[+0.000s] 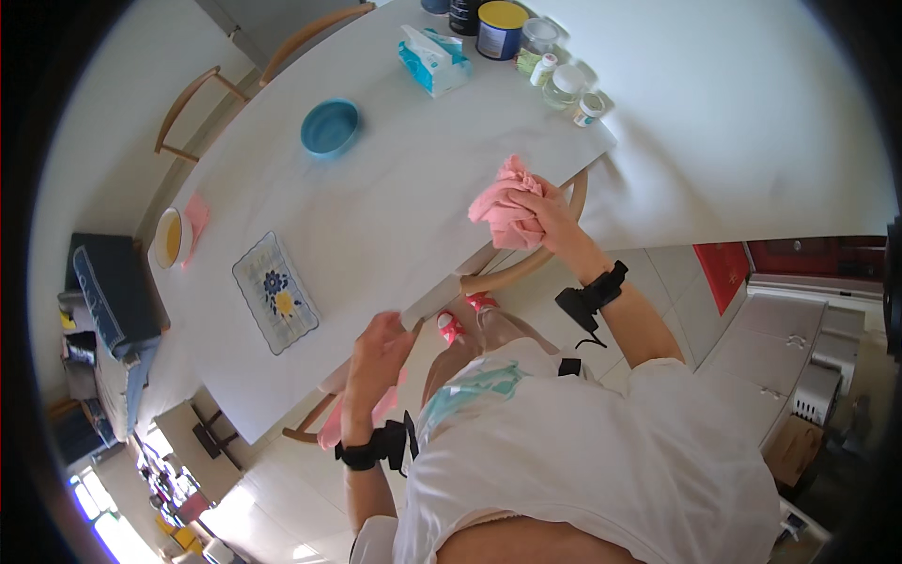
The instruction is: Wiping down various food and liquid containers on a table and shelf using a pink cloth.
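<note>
My right hand (553,215) grips a crumpled pink cloth (509,204) above the near edge of the white table (394,204), towards its right end. At the table's near edge, further left, is my left hand (380,352); it looks slightly blurred, loosely curled and holds nothing visible. A rectangular dish (257,303) with wavy edges and a painted blue and yellow flower lies beyond that hand. Further back stands a round blue bowl (330,128).
Several jars and tins (502,32) line the wall side by a tissue pack (435,62). A white bowl (169,238) and another pink cloth (198,222) sit at the far left edge. A wooden chair (507,276) stands against the near side.
</note>
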Motion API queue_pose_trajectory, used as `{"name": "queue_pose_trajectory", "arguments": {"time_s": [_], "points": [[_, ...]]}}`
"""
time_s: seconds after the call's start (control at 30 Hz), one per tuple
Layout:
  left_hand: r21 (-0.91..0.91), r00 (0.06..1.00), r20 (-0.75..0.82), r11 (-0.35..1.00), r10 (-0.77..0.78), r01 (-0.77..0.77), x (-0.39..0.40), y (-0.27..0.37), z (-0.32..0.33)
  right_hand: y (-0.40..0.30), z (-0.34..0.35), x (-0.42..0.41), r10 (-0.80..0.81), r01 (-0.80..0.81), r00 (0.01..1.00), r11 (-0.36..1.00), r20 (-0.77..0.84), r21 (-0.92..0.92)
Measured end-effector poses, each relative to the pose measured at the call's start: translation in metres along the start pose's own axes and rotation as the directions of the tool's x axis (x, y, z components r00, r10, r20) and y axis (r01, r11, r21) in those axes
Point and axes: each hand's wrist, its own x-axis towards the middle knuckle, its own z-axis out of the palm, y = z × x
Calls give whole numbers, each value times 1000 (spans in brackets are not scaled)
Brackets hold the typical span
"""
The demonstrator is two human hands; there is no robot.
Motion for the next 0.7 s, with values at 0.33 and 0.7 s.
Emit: {"name": "queue_pose_trajectory", "arguments": {"time_s": [0.33, 0.7], "points": [[-564, 957, 200, 824, 209, -61, 19, 65, 34, -7, 88, -60, 156, -193, 833, 981, 531, 16], [-953, 992, 24, 304, 128, -16, 33, 29, 40, -11, 105, -91, 86, -155, 923, 975, 375, 159]]}}
